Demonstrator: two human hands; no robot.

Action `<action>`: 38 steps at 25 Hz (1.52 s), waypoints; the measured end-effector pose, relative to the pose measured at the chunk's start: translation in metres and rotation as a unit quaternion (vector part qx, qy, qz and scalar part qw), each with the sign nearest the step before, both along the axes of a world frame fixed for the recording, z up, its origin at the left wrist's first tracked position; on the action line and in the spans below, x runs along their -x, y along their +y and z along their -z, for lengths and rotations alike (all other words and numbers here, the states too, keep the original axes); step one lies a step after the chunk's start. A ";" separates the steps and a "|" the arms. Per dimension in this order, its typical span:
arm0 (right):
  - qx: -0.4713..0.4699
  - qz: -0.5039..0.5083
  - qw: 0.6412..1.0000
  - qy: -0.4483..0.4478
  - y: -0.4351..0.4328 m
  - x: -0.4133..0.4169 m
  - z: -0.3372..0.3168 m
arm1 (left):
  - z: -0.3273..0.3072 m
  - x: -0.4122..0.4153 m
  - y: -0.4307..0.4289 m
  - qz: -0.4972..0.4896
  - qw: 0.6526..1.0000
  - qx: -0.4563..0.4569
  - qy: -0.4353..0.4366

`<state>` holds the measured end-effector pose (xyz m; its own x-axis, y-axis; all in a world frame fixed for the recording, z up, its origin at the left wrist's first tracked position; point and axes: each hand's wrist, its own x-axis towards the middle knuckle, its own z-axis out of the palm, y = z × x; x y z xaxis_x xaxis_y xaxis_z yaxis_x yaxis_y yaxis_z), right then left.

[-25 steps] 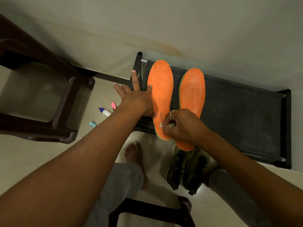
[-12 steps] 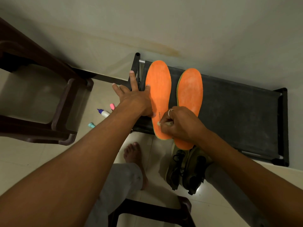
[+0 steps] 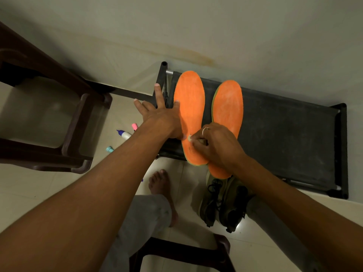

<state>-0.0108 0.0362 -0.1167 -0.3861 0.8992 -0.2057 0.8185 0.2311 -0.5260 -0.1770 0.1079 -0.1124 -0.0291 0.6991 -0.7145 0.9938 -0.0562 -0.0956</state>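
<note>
- Right hand (image 3: 216, 148) has slid its small pale lump (image 3: 190, 138) nearer the left thumb, fingers curled and pinching it against the left insole (image 3: 191, 99), seemingly to scrub its heel end.
- Left hand (image 3: 159, 116), fingers spread flat, pins that insole on the black shoe rack (image 3: 284, 134) so it cannot slide.

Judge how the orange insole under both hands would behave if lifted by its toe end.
Probably bendy: the insole looks thin and flat, its heel end overhanging the black rack. Likely light and apt to slide, since the left hand rests on its edge while the right hand presses a small pale piece onto it.
</note>
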 end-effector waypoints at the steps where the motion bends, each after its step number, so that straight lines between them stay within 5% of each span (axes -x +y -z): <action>1: 0.036 -0.019 0.999 0.036 -0.003 0.003 -0.001 | 0.000 0.000 0.000 -0.002 1.000 0.000 0.000; 3: 0.072 -0.044 0.994 0.064 -0.007 0.006 -0.004 | 0.000 -0.001 0.000 -0.003 1.000 0.002 -0.001; 8: -0.058 0.024 0.996 -0.070 0.011 0.010 0.006 | -0.001 0.001 0.001 0.003 1.000 -0.001 0.001; 12: 0.086 -0.014 0.996 0.022 0.014 0.014 -0.001 | -0.001 0.001 -0.002 0.010 1.000 0.003 0.007; 14: 0.105 -0.028 0.994 -0.016 0.018 0.006 -0.005 | -0.002 0.001 -0.001 0.008 1.000 0.005 0.005; 17: -0.028 -0.024 0.994 -0.100 0.020 0.000 -0.006 | -0.005 0.001 -0.002 0.006 1.000 0.009 0.004; 22: 0.076 -0.081 0.991 -0.077 0.013 -0.003 -0.013 | -0.009 0.000 -0.004 0.011 1.000 0.003 0.006; 25: -0.042 -0.045 0.990 -0.123 0.011 -0.011 -0.009 | -0.010 0.001 -0.004 0.011 1.000 0.003 0.003; 27: -0.016 -0.061 0.993 -0.100 0.007 -0.011 -0.009 | -0.010 0.001 -0.003 0.011 1.000 0.004 0.005; 30: 0.143 -0.061 0.988 -0.001 0.006 -0.011 -0.014 | -0.011 0.000 -0.003 0.009 1.000 0.009 0.005; 35: -0.042 -0.035 0.995 -0.082 -0.003 -0.005 -0.005 | -0.010 0.000 -0.003 0.009 1.000 0.006 0.005; 38: 0.033 -0.075 0.997 0.003 -0.009 0.004 -0.006 | -0.009 0.000 -0.003 0.007 1.000 0.006 0.006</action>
